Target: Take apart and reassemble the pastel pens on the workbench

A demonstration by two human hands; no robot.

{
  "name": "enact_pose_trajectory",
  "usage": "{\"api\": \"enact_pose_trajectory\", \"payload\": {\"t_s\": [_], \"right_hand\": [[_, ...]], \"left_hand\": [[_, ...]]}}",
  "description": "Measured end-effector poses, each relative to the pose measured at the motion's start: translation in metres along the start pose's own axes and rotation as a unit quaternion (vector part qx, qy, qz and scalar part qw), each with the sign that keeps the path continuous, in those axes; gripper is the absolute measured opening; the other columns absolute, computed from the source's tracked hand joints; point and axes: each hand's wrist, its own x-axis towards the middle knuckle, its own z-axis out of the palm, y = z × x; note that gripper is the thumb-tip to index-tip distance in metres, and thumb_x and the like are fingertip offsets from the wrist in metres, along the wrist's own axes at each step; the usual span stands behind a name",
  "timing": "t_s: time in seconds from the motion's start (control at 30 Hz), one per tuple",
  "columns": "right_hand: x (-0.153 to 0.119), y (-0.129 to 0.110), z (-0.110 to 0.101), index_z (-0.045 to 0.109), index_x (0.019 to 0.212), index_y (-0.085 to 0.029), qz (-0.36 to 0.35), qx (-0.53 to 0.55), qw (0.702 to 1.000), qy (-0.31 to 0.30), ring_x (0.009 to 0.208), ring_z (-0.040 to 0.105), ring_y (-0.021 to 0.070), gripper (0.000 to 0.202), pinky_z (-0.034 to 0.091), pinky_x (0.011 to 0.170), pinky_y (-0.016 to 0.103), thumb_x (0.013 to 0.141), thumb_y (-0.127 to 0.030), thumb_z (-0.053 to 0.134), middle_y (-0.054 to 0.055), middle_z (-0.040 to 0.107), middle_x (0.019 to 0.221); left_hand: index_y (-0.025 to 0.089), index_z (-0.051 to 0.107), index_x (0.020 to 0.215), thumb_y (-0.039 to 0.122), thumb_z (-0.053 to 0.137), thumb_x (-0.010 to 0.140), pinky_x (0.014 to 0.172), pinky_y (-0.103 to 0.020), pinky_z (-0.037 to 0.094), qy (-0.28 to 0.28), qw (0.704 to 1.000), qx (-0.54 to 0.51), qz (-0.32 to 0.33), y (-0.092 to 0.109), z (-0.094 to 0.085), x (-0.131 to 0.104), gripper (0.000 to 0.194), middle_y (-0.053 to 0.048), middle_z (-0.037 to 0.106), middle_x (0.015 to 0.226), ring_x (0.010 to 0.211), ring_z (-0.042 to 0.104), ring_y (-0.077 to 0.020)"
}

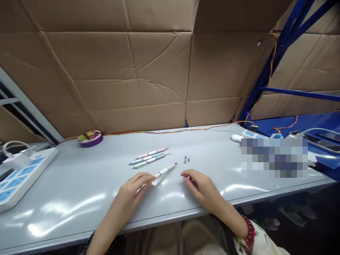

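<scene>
My left hand pinches the rear end of a white pen between thumb and fingers. The pen slants up and away to the right, with a dark grey tip at its far end. My right hand is held just right of the pen, its fingers loosely bent and slightly apart from the thumb, with nothing visible between them. Several small grey cone-shaped pieces lie beyond it. Behind my left hand are a pink-and-white pen, a light-blue pen and a green-and-white pen, side by side.
A purple tape roll rests at the back left of the grey table. White power strips stand at left and back right. A thin red-yellow cable runs along the cardboard wall. A blue frame rises at right.
</scene>
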Motion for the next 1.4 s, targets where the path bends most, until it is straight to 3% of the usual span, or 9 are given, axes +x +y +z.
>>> {"api": "enact_pose_trajectory", "payload": {"t_s": [0.13,0.23,0.4,0.5,0.63,0.73,0.93,1.1,1.4], "right_hand": [[0.017,-0.004,-0.002,0.057,0.102,-0.017,-0.030,-0.130,0.991,-0.024,0.087,0.059,0.0186,0.021,0.049,0.075,0.032,0.089,-0.013,0.042,0.006,0.064,0.094],[0.047,-0.007,-0.006,0.059,0.106,-0.016,-0.052,-0.238,0.968,-0.066,0.094,0.056,0.0206,0.028,0.047,0.078,0.033,0.087,-0.005,0.042,0.007,0.065,0.097],[0.106,0.006,0.000,0.066,0.091,-0.014,-0.037,-0.279,0.954,-0.104,0.090,0.057,0.0242,0.019,0.045,0.069,0.031,0.080,-0.004,0.055,0.011,0.067,0.089],[0.123,0.018,0.009,0.069,0.083,-0.015,-0.029,-0.280,0.951,-0.125,0.085,0.059,0.0240,0.012,0.044,0.065,0.028,0.075,-0.008,0.063,0.010,0.068,0.081],[0.126,0.025,0.017,0.069,0.083,-0.018,-0.040,-0.267,0.955,-0.122,0.084,0.059,0.0205,0.012,0.042,0.065,0.026,0.081,-0.012,0.059,0.007,0.068,0.083],[0.125,0.027,0.020,0.068,0.083,-0.019,-0.052,-0.258,0.958,-0.119,0.085,0.059,0.0188,0.014,0.042,0.066,0.025,0.084,-0.014,0.055,0.005,0.068,0.085],[0.121,0.032,0.023,0.066,0.091,-0.018,-0.051,-0.245,0.963,-0.104,0.087,0.057,0.0198,0.011,0.041,0.067,0.026,0.085,-0.020,0.057,0.005,0.067,0.090],[0.121,0.042,0.026,0.065,0.081,-0.018,-0.037,-0.227,0.968,-0.094,0.085,0.056,0.0197,0.012,0.039,0.066,0.026,0.084,-0.014,0.055,0.005,0.066,0.085],[0.121,0.051,0.036,0.065,0.083,-0.018,-0.034,-0.143,0.986,-0.076,0.075,0.057,0.0172,0.014,0.038,0.065,0.025,0.084,-0.013,0.051,0.005,0.065,0.081]], "left_hand": [[0.024,0.060,0.102,0.024,0.038,0.092,0.085,-0.040,0.048,0.014,0.998,0.062,-0.013,-0.007,0.000,0.002,0.024,-0.005,0.063,0.102,0.098,0.057,-0.0229],[0.023,0.060,0.103,0.024,0.041,0.090,0.087,-0.044,0.046,0.041,0.994,0.101,-0.026,-0.007,0.004,0.003,0.023,-0.007,0.058,0.107,0.103,0.053,-0.0250],[0.024,0.059,0.104,0.027,0.043,0.091,0.090,-0.045,0.045,0.041,0.993,0.109,-0.025,-0.006,0.008,0.001,0.021,-0.008,0.054,0.112,0.110,0.049,-0.0249],[0.023,0.055,0.116,0.033,0.043,0.091,0.094,-0.052,0.040,0.055,0.987,0.140,-0.063,-0.010,0.012,-0.001,0.029,-0.012,0.043,0.128,0.122,0.038,-0.0307],[0.024,0.042,0.133,0.047,0.038,0.091,0.097,-0.059,0.033,0.013,0.975,0.172,-0.142,-0.017,0.018,-0.004,0.048,-0.017,0.024,0.144,0.133,0.020,-0.0401],[0.026,0.040,0.135,0.049,0.036,0.090,0.100,-0.057,0.029,-0.041,0.964,0.197,-0.172,-0.019,0.021,-0.006,0.051,-0.016,0.022,0.147,0.134,0.021,-0.0379],[0.028,0.043,0.133,0.051,0.032,0.090,0.102,-0.054,0.028,-0.049,0.959,0.228,-0.163,-0.023,0.025,-0.006,0.050,-0.013,0.024,0.147,0.134,0.023,-0.0329],[0.027,0.043,0.134,0.051,0.034,0.090,0.103,-0.053,0.026,-0.055,0.956,0.232,-0.170,-0.024,0.026,-0.005,0.051,-0.013,0.023,0.148,0.135,0.021,-0.0327],[0.028,0.038,0.136,0.052,0.031,0.090,0.104,-0.054,0.024,-0.095,0.950,0.237,-0.181,-0.018,0.022,-0.001,0.053,-0.014,0.020,0.149,0.136,0.018,-0.0315]]}}
